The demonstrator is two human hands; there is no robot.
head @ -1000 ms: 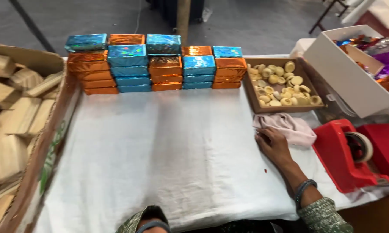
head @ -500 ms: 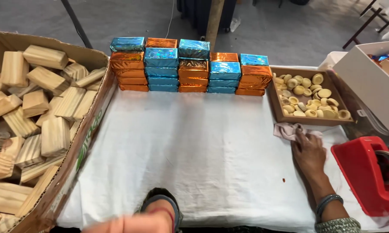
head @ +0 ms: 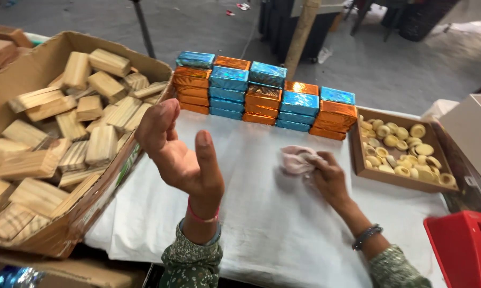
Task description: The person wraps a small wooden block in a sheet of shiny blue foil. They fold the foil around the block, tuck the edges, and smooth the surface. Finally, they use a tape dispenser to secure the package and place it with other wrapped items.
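The right hand [head: 328, 178] presses a crumpled pink cloth [head: 296, 160] onto the white-covered surface [head: 262, 224], fingers apparently curled around it, though the grip is partly hidden. The left hand [head: 179, 152] hangs raised, palm open and holding nothing, beside the cardboard box of wooden blocks [head: 64, 122]. Behind the cloth stand stacked orange and blue foil-wrapped bars [head: 262, 93].

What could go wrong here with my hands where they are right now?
The right hand presses a pink cloth close to the stacked foil-wrapped blocks; a wide wipe might topple them. The raised, empty left hand hovers beside the cardboard box of wooden blocks and may bump its edge.
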